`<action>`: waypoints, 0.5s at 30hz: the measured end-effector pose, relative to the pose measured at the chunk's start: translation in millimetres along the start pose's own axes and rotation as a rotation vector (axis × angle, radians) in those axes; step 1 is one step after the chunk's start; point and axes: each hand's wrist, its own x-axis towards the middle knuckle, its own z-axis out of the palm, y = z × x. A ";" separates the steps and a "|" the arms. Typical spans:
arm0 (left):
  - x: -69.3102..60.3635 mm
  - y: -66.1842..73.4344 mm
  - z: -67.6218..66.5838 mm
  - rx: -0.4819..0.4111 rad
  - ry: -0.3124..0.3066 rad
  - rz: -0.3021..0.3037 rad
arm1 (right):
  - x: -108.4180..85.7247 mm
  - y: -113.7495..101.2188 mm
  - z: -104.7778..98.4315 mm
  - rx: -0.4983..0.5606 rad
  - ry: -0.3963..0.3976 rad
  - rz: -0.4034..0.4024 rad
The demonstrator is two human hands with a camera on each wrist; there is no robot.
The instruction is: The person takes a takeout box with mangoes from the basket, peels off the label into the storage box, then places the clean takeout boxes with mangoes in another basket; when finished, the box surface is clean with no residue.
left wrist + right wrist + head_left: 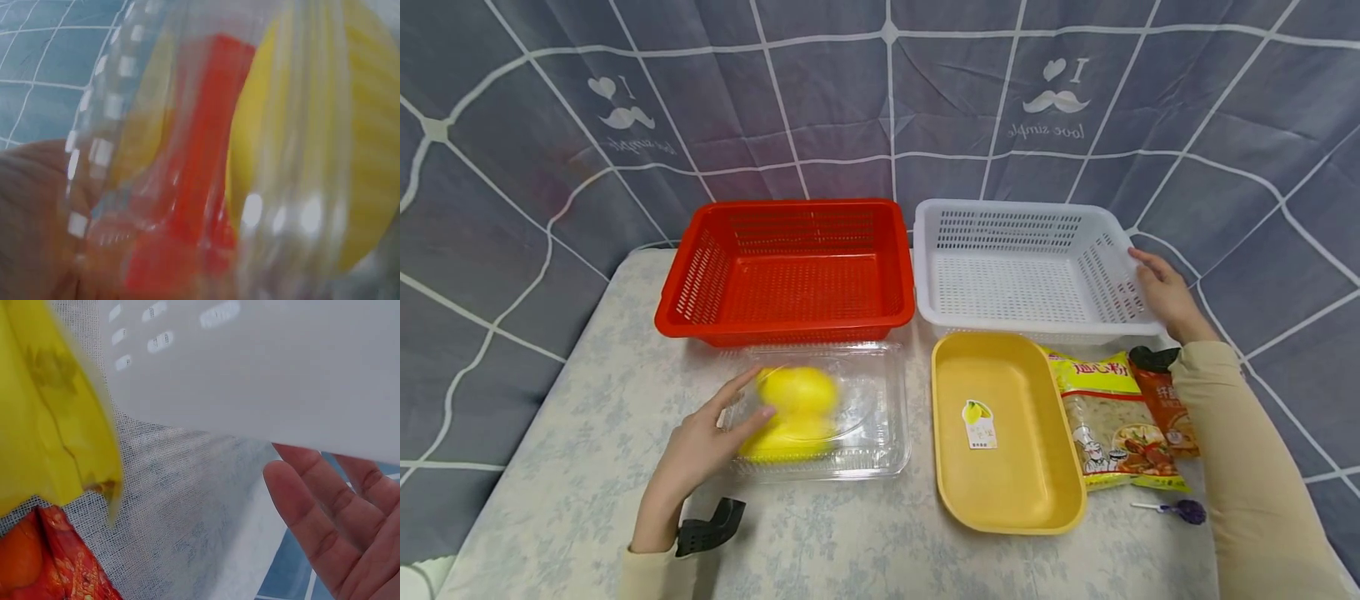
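Note:
A clear plastic clamshell box (872, 417) lies in front of the red basket, with yellow rounded things (797, 392) inside, blurred. My left hand (703, 442) is at the box's left side, thumb and fingers spread over its edge. Up close in the left wrist view, the transparent wall (294, 212) covers much of the yellow. At the right end of the white basket (1108, 250), my right hand (1168, 296) touches the rim with extended fingers. Those fingers (290, 494) lie along the basket's outer side in the right wrist view, not wrapped round it.
Left of the white basket stands a red basket (895, 308). A yellow tray (1007, 492) with a lemon sticker sits in front. Beside it are a yellow food packet (1105, 417), an orange-red packet (1176, 417) partly behind my right sleeve, and a purple lollipop (1189, 511). Grey cloth hangs behind.

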 end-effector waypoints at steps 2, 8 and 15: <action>-1.4 0.5 -1.1 -0.044 -0.017 -0.020 | -0.9 0.0 -0.8 0.005 -0.001 0.007; -5.6 3.4 -2.8 -0.241 -0.063 -0.095 | -0.3 1.4 -3.1 0.001 0.000 0.012; -10.2 14.5 -12.5 -0.276 -0.150 -0.108 | 1.7 0.5 -0.4 0.009 0.009 -0.002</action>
